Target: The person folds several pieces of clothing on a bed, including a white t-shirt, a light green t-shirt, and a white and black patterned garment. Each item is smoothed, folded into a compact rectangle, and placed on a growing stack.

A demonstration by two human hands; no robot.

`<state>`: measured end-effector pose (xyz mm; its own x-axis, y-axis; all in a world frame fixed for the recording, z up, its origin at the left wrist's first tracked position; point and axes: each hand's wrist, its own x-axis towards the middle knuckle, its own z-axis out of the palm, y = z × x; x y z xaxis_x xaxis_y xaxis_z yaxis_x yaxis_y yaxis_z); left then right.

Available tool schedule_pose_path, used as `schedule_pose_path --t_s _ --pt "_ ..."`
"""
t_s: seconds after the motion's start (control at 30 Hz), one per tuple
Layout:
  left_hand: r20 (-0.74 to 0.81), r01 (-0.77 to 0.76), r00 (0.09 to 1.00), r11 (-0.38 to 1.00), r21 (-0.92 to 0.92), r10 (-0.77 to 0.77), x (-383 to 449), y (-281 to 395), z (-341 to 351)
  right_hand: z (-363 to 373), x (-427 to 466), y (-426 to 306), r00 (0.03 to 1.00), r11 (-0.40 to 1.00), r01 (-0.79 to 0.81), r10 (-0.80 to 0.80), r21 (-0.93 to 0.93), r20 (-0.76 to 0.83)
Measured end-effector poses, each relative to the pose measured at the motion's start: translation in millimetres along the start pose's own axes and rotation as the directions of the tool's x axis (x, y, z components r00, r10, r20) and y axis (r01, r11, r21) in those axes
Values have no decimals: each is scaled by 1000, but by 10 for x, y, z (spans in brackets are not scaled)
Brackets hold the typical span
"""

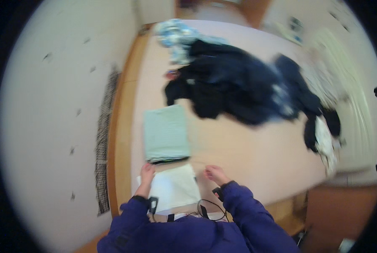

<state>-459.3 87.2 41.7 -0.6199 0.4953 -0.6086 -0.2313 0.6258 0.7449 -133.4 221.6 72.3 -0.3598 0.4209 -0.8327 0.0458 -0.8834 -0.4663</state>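
Note:
My left hand [148,173] is at the upper left edge of a white folded cloth [176,188], just below a stack of folded light green fabric [167,134]. Whether its fingers pinch the cloth is too blurred to tell. To the right of the cloth, my right hand [215,174] hovers with loosely curled fingers, and no held thing shows in it. A dark layer shows at the bottom edge of the green stack. Both wrists carry small black devices, with a black cable [213,202] looping near my waist.
A heap of dark clothes [229,85] spreads over the far part of the bed-like surface [239,158]. Blue and white patterned fabric [179,38] lies behind it. White cloth [324,145] hangs near the right edge. A wall [59,110] borders the left, above a wooden ledge [122,126].

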Motion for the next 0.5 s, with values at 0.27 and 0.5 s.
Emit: schedule_pose_path --t_s 0.27,0.5 --pt "540 242 789 956 162 -292 -1378 157 888 -1078 -1279 512 966 926 153 -66 346 -251" --pt "785 93 586 979 182 -202 -2521 396 2074 -1565 -2140 873 962 885 222 -130 409 -241"
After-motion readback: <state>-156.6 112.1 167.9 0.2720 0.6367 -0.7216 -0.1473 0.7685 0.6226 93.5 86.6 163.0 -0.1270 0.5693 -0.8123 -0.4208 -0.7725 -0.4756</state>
